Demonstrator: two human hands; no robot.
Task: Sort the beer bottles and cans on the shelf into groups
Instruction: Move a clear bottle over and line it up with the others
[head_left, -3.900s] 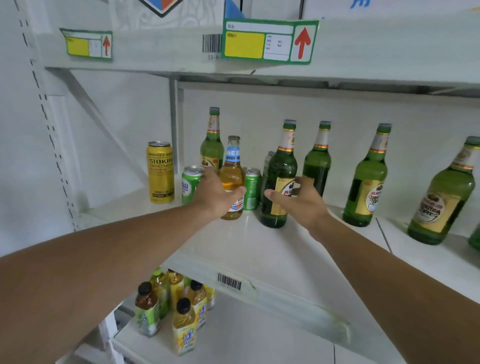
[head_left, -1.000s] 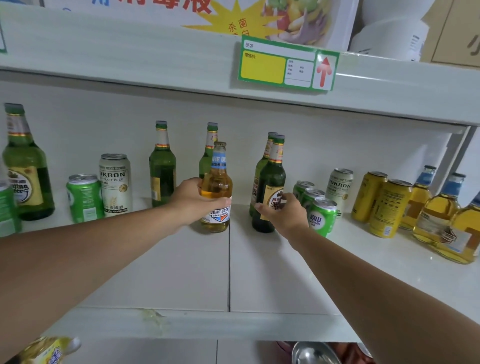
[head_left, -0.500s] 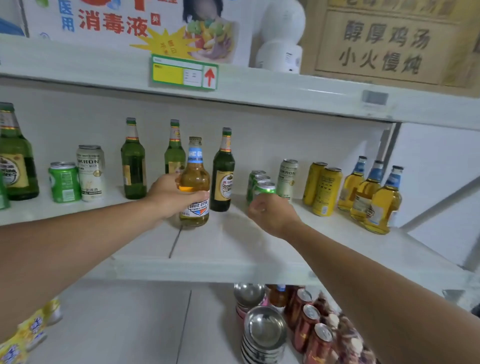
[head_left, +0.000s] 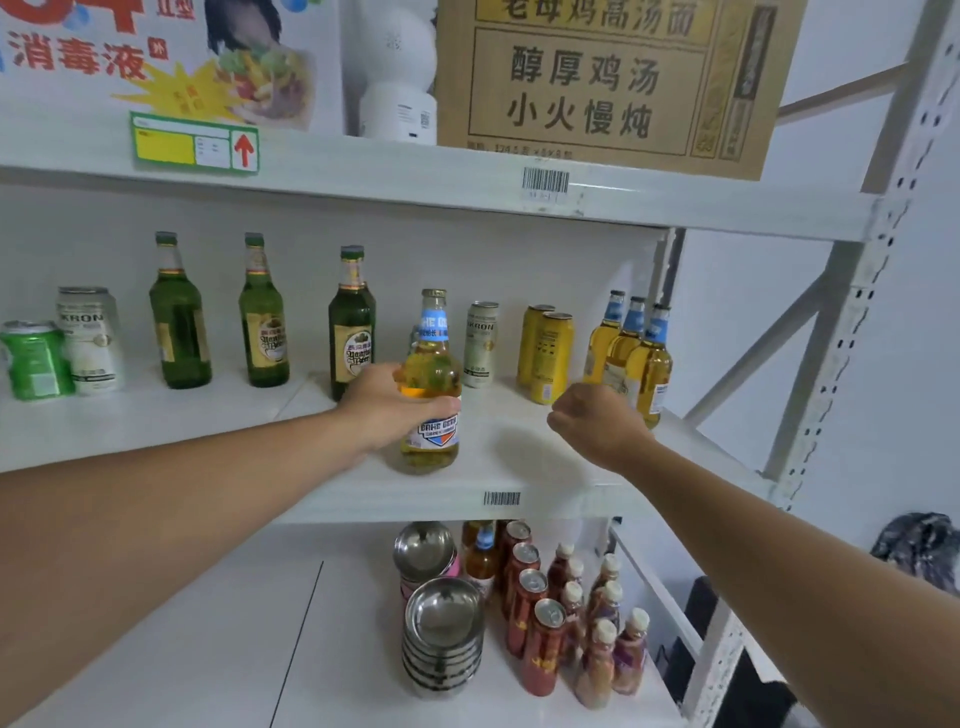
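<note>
while left grip (head_left: 387, 402) clasps amber bottle (head_left: 431, 384), right grip (head_left: 597, 423) clenched (can behind hidden).

amber bottle (head_left: 430, 384) – upright, blue neck label | gripped near shelf (head_left: 524, 457) front edge

Along the back of the middle shelf (head_left: 156, 431), left to right: two cans (head_left: 62, 348) side by side, three upright bottles (head_left: 265, 322) spaced apart, one tall can (head_left: 480, 345), a pair of cans (head_left: 548, 356) one before the other, three bottles (head_left: 631, 353) bunched at the right end. Nearer the front edge, a single bottle (head_left: 431, 384) in the left hand (head_left: 384, 408), before the tall can. Right hand (head_left: 597, 421) just before the bunched bottles.
</note>
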